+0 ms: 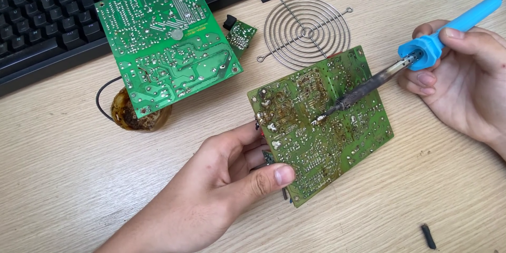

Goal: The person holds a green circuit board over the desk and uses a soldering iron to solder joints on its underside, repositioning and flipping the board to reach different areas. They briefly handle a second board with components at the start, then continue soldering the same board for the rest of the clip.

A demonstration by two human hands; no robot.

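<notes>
My left hand (221,190) grips the near left edge of a green circuit board (337,132), solder side up and stained brown, with my thumb on top. My right hand (464,79) holds a soldering iron with a blue handle (453,29). Its dark tip (320,119) touches the solder joints near the middle of the board.
A second, larger green circuit board (163,37) lies tilted over a brown round tin (132,116) and a black keyboard (47,16). A small green board (241,36) and a round wire fan grille (307,32) lie behind. A short black piece (428,235) rests on the wooden table (68,179).
</notes>
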